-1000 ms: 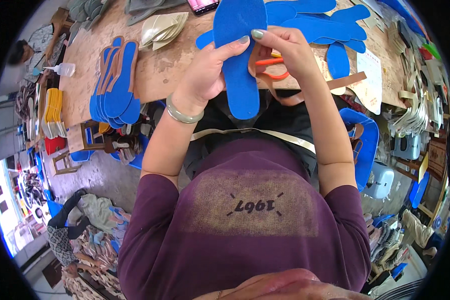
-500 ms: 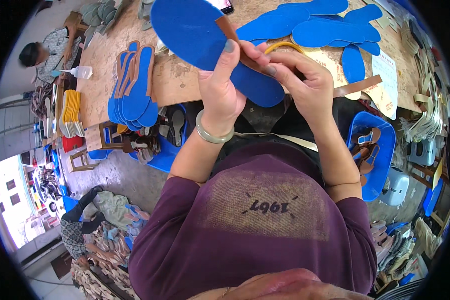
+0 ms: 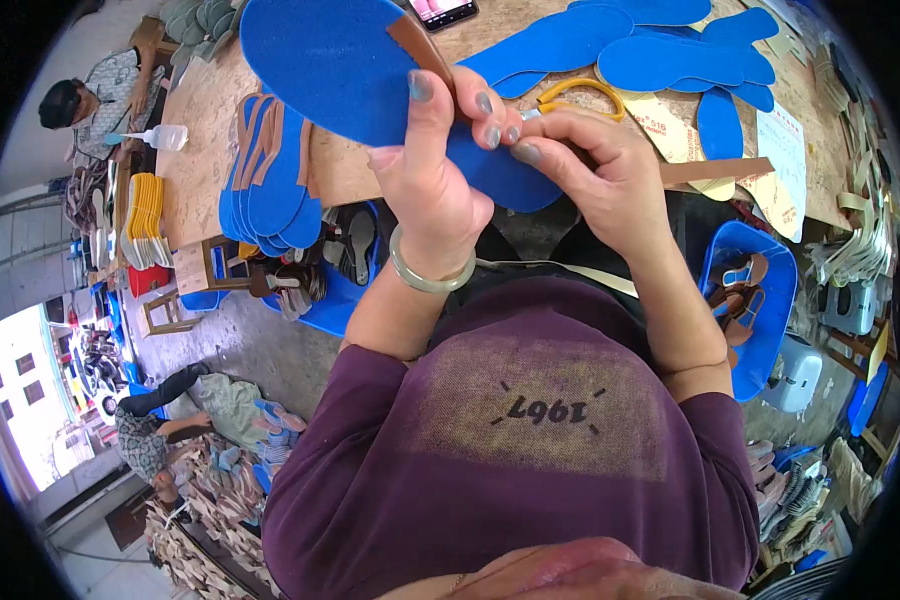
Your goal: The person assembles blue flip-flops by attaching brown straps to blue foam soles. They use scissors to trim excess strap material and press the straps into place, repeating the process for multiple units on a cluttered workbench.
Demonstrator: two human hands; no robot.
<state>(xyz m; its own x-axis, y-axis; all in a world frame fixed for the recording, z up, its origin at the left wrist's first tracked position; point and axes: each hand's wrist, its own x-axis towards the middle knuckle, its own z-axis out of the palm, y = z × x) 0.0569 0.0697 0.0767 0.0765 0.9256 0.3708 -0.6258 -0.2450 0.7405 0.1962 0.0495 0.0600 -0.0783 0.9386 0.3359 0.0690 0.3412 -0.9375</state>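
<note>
My left hand [image 3: 435, 175] grips a blue shoe insole [image 3: 320, 65] from its near side, thumb on top, above the table's near edge. Along the insole's right edge runs a brown strip [image 3: 420, 55], pressed under my left thumb and fingers. Close beside, my right hand [image 3: 605, 170] is closed in a pinch at the same edge, fingertips almost touching the left ones. The brown strip's tail [image 3: 715, 171] sticks out to the right past my right hand. A yellow loop-shaped handle [image 3: 615, 97] shows just beyond my right knuckles; its other end is hidden.
Blue insoles [image 3: 670, 62] lie piled at the far right, near a paper sheet [image 3: 780, 165]. Insoles with brown strips [image 3: 275, 205] are stacked at left, near a squeeze bottle [image 3: 168, 138]. A phone [image 3: 445, 12] lies at the back. Blue bins [image 3: 778, 330] flank me. Another person [image 3: 110, 85] sits far left.
The insole and my left hand have shifted a little left. My left fingers have curled down over the edge toward the right fingertips. More of the yellow handle shows.
</note>
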